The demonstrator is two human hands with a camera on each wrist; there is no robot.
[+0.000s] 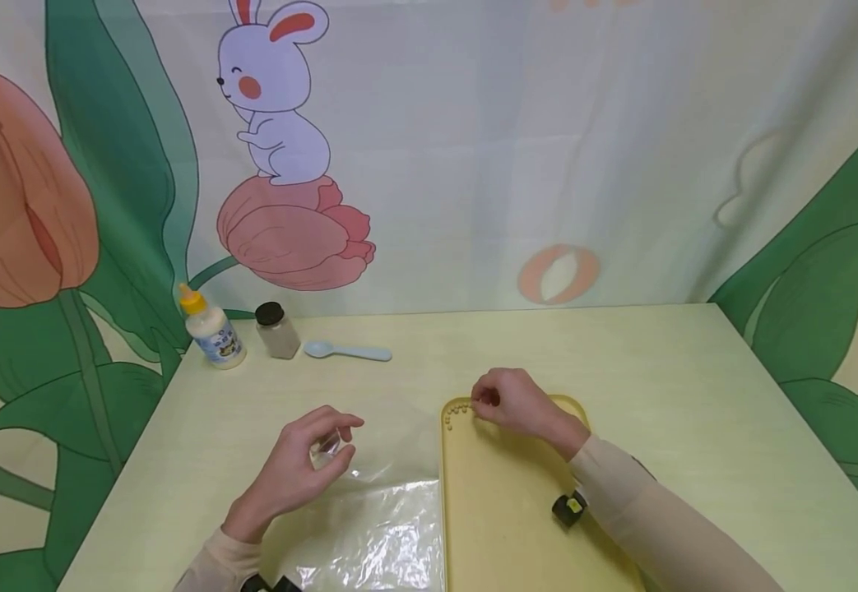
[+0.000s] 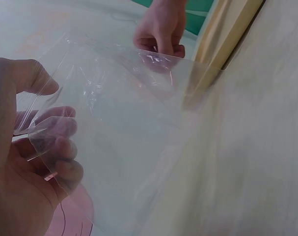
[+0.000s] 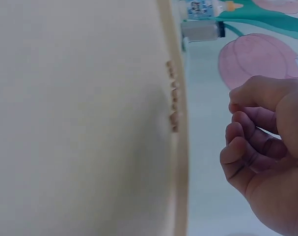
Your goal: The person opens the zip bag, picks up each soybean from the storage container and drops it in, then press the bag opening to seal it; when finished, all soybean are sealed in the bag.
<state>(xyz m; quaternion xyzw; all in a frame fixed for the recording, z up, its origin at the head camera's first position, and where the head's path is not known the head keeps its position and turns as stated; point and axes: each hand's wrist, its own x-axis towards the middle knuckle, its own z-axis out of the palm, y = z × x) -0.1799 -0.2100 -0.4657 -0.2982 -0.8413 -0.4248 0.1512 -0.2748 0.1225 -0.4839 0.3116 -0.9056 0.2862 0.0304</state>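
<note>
My left hand (image 1: 299, 456) has its thumb apart from the curled fingers, with a clear plastic sheet or bag (image 2: 124, 98) across its palm. The film passes over the fingers in the left wrist view and lies shiny on the table left of the tray. My right hand (image 1: 517, 403) is over the back rim of a yellow tray (image 1: 517, 493), thumb and index tips close together, other fingers curled. No held object shows between its fingertips (image 3: 234, 105). Small tan beads (image 3: 174, 96) line the tray's edge, curving round its back left corner in the head view.
A white bottle with a yellow cap (image 1: 217, 333), a jar with a black lid (image 1: 278, 333) and a pale blue spoon (image 1: 347, 352) stand or lie at the back left of the table. A printed curtain (image 1: 429, 164) hangs behind the table.
</note>
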